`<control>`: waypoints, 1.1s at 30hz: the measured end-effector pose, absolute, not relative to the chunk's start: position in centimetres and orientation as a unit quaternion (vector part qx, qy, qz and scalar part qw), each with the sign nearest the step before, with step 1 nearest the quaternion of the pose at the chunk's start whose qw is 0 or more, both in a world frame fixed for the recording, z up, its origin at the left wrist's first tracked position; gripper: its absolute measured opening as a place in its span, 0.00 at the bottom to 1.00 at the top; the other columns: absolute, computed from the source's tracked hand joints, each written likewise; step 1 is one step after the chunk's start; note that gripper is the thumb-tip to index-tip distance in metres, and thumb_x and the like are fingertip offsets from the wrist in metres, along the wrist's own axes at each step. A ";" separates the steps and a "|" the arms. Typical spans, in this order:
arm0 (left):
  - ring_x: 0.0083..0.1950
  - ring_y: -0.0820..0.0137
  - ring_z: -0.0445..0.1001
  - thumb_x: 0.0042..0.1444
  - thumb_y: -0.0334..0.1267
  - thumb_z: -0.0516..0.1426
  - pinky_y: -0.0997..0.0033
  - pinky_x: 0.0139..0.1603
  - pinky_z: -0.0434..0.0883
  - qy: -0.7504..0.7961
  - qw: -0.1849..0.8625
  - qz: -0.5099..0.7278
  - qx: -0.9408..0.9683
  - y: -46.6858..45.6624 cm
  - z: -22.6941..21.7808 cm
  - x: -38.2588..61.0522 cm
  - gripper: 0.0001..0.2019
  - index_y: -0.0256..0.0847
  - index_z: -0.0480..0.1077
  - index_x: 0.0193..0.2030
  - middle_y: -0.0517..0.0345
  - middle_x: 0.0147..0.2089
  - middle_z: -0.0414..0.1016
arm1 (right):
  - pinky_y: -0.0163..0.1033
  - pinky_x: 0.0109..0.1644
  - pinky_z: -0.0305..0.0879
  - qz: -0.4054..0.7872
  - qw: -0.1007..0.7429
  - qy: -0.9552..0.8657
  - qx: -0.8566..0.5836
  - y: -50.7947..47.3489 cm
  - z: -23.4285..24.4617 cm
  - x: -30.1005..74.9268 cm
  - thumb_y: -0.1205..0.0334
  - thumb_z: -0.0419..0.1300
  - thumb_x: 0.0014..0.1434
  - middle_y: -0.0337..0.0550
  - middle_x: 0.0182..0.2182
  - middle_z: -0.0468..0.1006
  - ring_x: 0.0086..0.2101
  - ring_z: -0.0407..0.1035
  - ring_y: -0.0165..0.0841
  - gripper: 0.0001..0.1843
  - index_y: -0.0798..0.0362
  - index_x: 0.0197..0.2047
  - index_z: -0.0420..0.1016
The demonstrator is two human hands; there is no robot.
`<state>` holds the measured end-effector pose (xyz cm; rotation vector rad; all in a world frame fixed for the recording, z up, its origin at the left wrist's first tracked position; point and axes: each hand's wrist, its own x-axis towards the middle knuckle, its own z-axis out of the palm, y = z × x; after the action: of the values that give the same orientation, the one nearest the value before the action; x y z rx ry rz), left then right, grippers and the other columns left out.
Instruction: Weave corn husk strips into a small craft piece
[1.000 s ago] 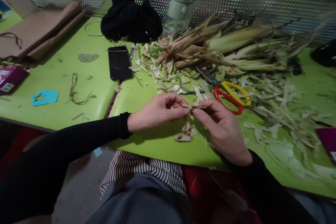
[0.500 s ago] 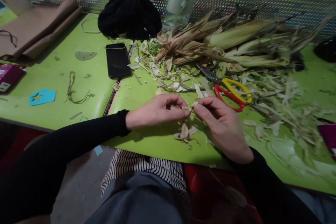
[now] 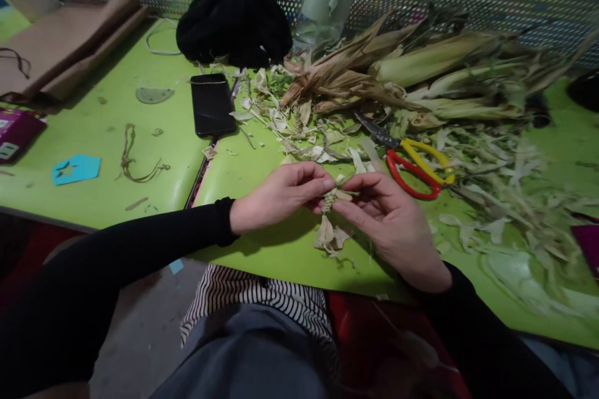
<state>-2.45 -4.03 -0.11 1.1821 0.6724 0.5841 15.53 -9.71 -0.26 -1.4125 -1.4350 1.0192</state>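
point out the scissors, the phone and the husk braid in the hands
scissors (image 3: 397, 153): head view, where the handles meet
phone (image 3: 211, 105): head view, middle of the dark screen
husk braid (image 3: 329, 201): head view, the plaited part

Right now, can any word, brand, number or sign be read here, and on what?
No text reads clearly.
White label on the purple packet: too blurred to read.
Small label on the pale green bottle: too blurred to read.
Blue card: no words, only a star-shaped cut-out.

The braided husk strip is looking dry, papery and matt. The green tabletop is shining smooth and glossy. The scissors are showing glossy plastic handles, and the phone is gleaming slick black.
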 end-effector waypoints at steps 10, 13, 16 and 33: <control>0.31 0.79 0.72 0.60 0.31 0.59 0.76 0.39 0.71 0.312 0.761 0.248 0.512 -3.9 0.6 -2.7 0.03 0.33 0.69 0.39 0.62 0.29 0.73 | 0.37 0.37 0.76 0.365 0.445 -0.573 -0.583 -9.7 -0.1 15.6 0.59 0.67 0.53 0.41 0.34 0.76 0.31 0.72 0.31 0.12 0.48 0.39 0.69; 0.30 0.79 0.72 0.60 0.32 0.59 0.76 0.37 0.71 0.323 0.747 0.239 0.530 -3.9 0.8 -2.8 0.04 0.33 0.69 0.37 0.61 0.29 0.74 | 0.37 0.37 0.76 0.372 0.440 -0.573 -0.582 -9.7 -0.1 15.7 0.59 0.67 0.54 0.41 0.34 0.76 0.32 0.72 0.31 0.12 0.48 0.39 0.69; 0.29 0.79 0.71 0.60 0.32 0.58 0.77 0.34 0.68 0.328 0.724 0.243 0.557 -4.0 0.6 -2.7 0.04 0.34 0.68 0.36 0.62 0.28 0.73 | 0.37 0.37 0.76 0.393 0.426 -0.574 -0.578 -9.8 -0.1 15.6 0.59 0.67 0.53 0.41 0.35 0.76 0.33 0.74 0.32 0.13 0.47 0.41 0.69; 0.29 0.78 0.65 0.55 0.35 0.59 0.77 0.29 0.63 0.357 0.612 0.257 0.657 -4.9 0.0 -2.6 0.06 0.37 0.65 0.33 0.62 0.29 0.69 | 0.35 0.33 0.76 0.437 0.442 -0.533 -0.575 -10.2 -0.3 14.7 0.57 0.70 0.51 0.39 0.34 0.74 0.29 0.72 0.29 0.18 0.47 0.38 0.64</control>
<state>-2.65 -4.89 0.03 1.5168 0.8234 0.5931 14.65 -10.16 -0.32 -1.4259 -1.3216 1.0848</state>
